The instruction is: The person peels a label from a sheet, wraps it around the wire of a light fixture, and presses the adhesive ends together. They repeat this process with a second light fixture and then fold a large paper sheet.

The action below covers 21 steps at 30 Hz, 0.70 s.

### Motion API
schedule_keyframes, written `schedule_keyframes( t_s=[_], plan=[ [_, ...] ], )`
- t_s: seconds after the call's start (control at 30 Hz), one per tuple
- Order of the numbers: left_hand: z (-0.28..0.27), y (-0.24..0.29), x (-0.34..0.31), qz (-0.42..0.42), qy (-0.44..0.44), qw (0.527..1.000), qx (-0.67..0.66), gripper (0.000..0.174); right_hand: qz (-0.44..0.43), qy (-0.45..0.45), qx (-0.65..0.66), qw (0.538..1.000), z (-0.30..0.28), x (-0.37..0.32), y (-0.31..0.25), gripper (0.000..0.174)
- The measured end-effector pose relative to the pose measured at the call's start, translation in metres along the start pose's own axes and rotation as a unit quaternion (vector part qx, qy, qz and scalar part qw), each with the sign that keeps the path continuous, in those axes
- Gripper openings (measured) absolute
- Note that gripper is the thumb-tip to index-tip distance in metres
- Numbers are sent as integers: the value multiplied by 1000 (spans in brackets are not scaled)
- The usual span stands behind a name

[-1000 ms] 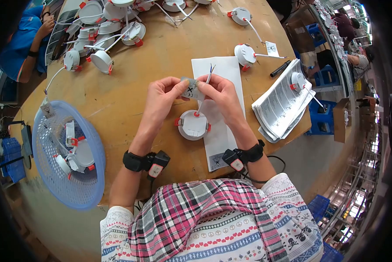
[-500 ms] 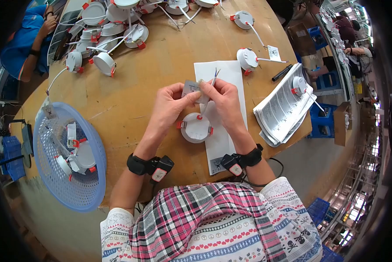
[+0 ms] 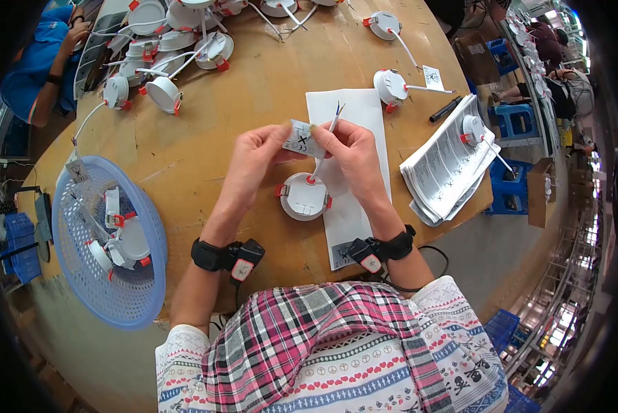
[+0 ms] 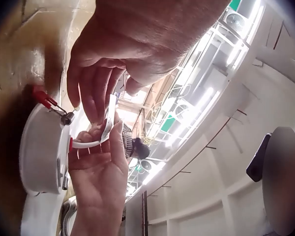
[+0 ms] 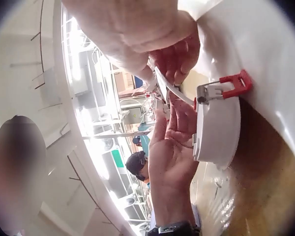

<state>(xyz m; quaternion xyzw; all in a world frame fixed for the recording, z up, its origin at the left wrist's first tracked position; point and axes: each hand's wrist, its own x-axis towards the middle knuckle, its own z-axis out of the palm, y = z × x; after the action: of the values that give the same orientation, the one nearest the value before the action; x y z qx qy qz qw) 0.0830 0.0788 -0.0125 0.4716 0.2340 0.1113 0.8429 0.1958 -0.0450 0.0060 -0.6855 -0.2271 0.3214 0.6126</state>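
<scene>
A silver-grey printed label (image 3: 300,140) is spread between both hands beside a white cable (image 3: 318,165). My right hand (image 3: 353,153) pinches it along the cable, thumb on the printed face. At the label's left edge, my left hand (image 3: 252,160) has its thumb tip by the upper corner and fingers curled behind. Bare wire ends (image 3: 338,109) stick up above the right hand. The cable runs down to a round white downlight (image 3: 305,197) with red-tipped spring clips, lying on the table just below the hands. In the left wrist view the label (image 4: 109,115) appears edge-on.
White backing paper (image 3: 350,234) lies partly under the right hand. A blue basket (image 3: 154,227) of downlights stands left. Right are folded leaflets (image 3: 429,172), a black marker (image 3: 445,109) and labelled downlight (image 3: 390,88). More downlights (image 3: 163,95) pile up at back left; another person (image 3: 40,76) sits beyond.
The left hand moved in over the label, then drew back left to its edge, uncovering the print. The label turned face-up. The right hand keeps its pinch.
</scene>
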Motion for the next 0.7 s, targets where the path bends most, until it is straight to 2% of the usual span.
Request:
schedule_keyframes(
  t_s=[0.13,0.23,0.43,0.57,0.7],
  plan=[
    [-3,-2,1,56,11,993,104,24,-13,7,-11,1000,2,0,-1,23],
    [-2,-2,-1,75,29,989,126,23,-16,14,-10,1000,6,-1,-1,24],
    [-9,1,-1,72,53,993,72,26,3,50,-2,999,4,0,-4,27],
    [3,2,-16,58,-10,960,275,34,12,41,32,999,0,1,-1,28],
    [7,-10,-18,106,-16,928,358,29,1,38,-22,999,3,-2,-2,30]
  ],
)
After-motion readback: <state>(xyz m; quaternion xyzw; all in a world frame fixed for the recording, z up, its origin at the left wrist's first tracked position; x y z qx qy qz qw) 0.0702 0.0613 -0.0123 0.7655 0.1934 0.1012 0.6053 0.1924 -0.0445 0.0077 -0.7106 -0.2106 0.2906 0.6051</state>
